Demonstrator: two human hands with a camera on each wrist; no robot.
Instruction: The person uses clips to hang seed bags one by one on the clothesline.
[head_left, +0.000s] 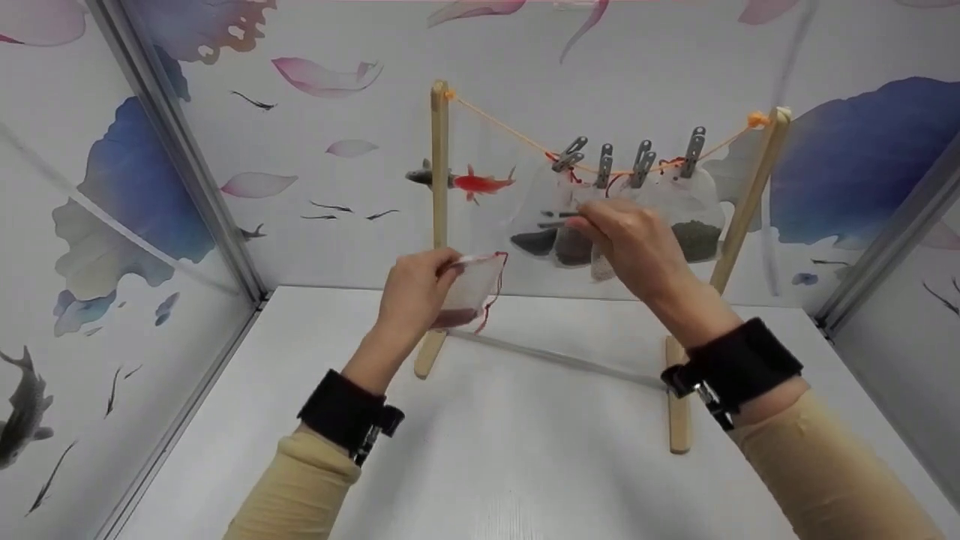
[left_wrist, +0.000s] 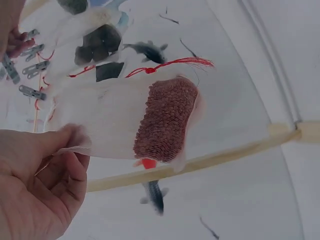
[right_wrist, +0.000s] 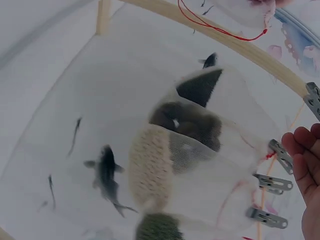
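Note:
My left hand [head_left: 420,289] pinches a white mesh drawstring bag [left_wrist: 107,117] by its edge. Reddish-brown, ridged-looking contents [left_wrist: 167,120] fill one end, and a red cord [head_left: 491,300] hangs from the bag. Farther right, my right hand [head_left: 637,244] pinches a grey metal clothes peg [left_wrist: 10,70], its prongs [head_left: 556,218] pointing left in the head view. Behind that hand, several filled mesh bags [right_wrist: 150,165] hang from an orange line [head_left: 502,124] by grey pegs [head_left: 694,154]. The right hand partly covers these bags in the head view.
Two wooden posts [head_left: 440,165] hold the line, which sags between them. A pale rod [head_left: 555,356] joins their feet across the white table [head_left: 510,450]. Walls printed with fish and petals [head_left: 322,75] enclose the table at the back and sides.

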